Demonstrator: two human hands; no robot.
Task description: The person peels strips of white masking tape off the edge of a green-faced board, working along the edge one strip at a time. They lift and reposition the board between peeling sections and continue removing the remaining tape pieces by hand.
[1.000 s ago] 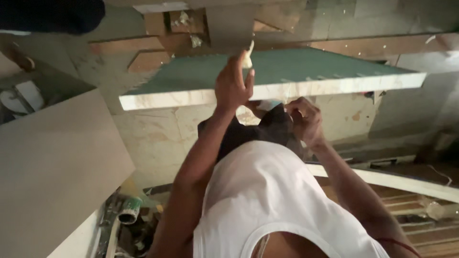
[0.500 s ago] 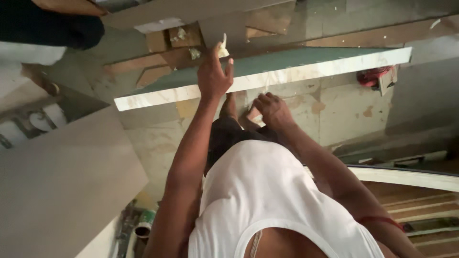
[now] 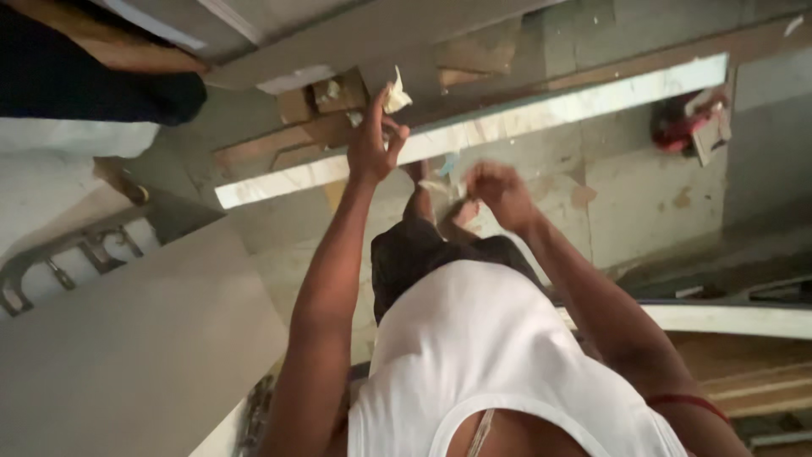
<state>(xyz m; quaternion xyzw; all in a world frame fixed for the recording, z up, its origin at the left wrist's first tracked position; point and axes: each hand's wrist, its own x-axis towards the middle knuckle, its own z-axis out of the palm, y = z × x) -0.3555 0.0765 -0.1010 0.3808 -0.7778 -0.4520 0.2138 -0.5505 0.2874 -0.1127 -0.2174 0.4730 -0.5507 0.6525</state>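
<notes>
I look straight down my own chest at a long pale board point(image 3: 541, 114) standing on its edge in front of me. My left hand point(image 3: 372, 144) is raised at the board's top edge and pinches a small crumpled pale scrap point(image 3: 395, 95) between its fingers. My right hand point(image 3: 499, 193) is lower, just in front of the board's face, blurred, with curled fingers around another small pale scrap point(image 3: 440, 186). My white vest and dark shorts fill the bottom of the view and hide my legs.
A large grey panel point(image 3: 127, 347) lies at the lower left. Wood offcuts point(image 3: 296, 106) sit on the tiled floor beyond the board. A red tool point(image 3: 689, 127) rests at the right. Another person's dark sleeve point(image 3: 101, 85) shows at the top left. Planks point(image 3: 744, 372) lie at the right.
The view has tilted and the board now slants up to the right. My left hand stays at its edge with the scrap; my right hand has shifted slightly right.
</notes>
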